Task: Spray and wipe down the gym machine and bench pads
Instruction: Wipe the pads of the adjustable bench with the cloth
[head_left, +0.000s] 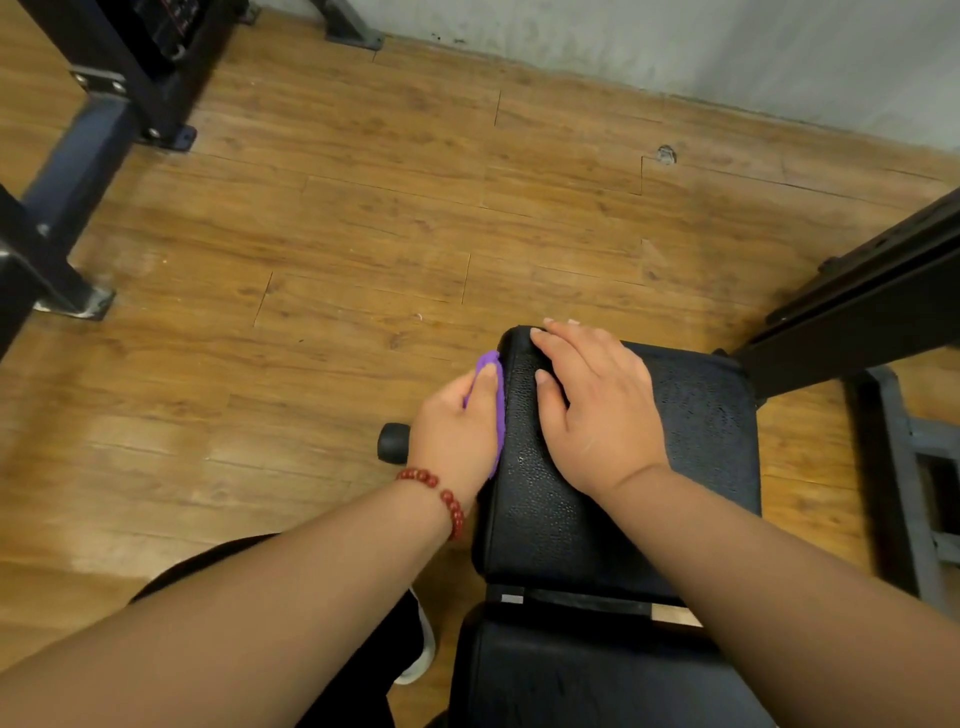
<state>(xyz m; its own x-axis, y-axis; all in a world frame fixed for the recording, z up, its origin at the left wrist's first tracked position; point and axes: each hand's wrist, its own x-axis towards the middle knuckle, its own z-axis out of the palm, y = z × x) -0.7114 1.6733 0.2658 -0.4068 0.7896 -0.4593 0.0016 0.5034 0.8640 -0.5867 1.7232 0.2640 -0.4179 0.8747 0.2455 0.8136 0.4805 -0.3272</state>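
A black padded bench seat (691, 441) fills the lower right, with a second black pad (571, 675) below it across a gap. My left hand (457, 431) presses a purple cloth (497, 410) against the seat pad's left side, and most of the cloth is hidden behind the hand. A red bead bracelet (441, 493) circles that wrist. My right hand (597, 405) lies flat on top of the seat pad, fingers straight and reaching its far left corner. No spray bottle is in view.
A black round knob (393, 441) sticks out left of the bench, beside my left hand. Dark machine frames stand at the upper left (104, 93) and right (857, 306). Wooden floor (337, 234) lies ahead, ending at a grey wall (727, 47).
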